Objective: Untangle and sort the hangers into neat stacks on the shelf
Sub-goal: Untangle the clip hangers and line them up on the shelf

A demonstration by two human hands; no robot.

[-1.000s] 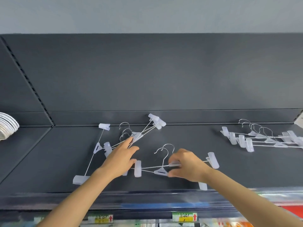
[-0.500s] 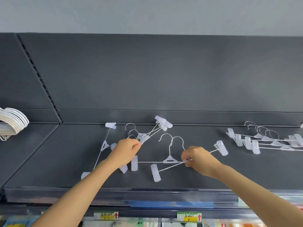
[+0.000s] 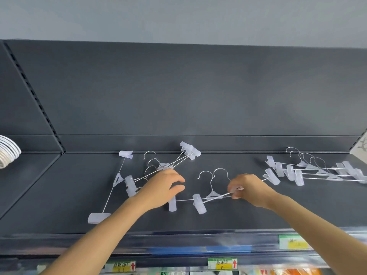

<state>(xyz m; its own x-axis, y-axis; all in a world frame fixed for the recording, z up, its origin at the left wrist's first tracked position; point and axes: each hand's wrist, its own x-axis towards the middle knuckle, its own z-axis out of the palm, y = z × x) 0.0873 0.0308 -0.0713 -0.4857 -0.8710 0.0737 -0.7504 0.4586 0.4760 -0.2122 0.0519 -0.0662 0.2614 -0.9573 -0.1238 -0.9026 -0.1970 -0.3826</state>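
Clear-clipped metal hangers lie on a dark grey shelf (image 3: pixel 248 219). A tangled pile of hangers (image 3: pixel 158 165) sits left of centre, with one long hanger (image 3: pixel 116 181) slanting out to the left. My left hand (image 3: pixel 160 187) hovers at the pile's right edge, fingers loosely curved and holding nothing. My right hand (image 3: pixel 248 190) pinches the bars of two hangers (image 3: pixel 212 195) whose hooks point away from me. A neat stack of hangers (image 3: pixel 313 170) lies at the right.
White hangers (image 3: pixel 8 151) stick out at the far left on the neighbouring shelf section. The shelf's back wall rises just behind the pile. Price tags (image 3: pixel 221 263) line the front rail below, with goods underneath.
My right hand has drawn the two hangers to the right, away from the pile and toward the stack. My left hand has let go of the pile and opened.
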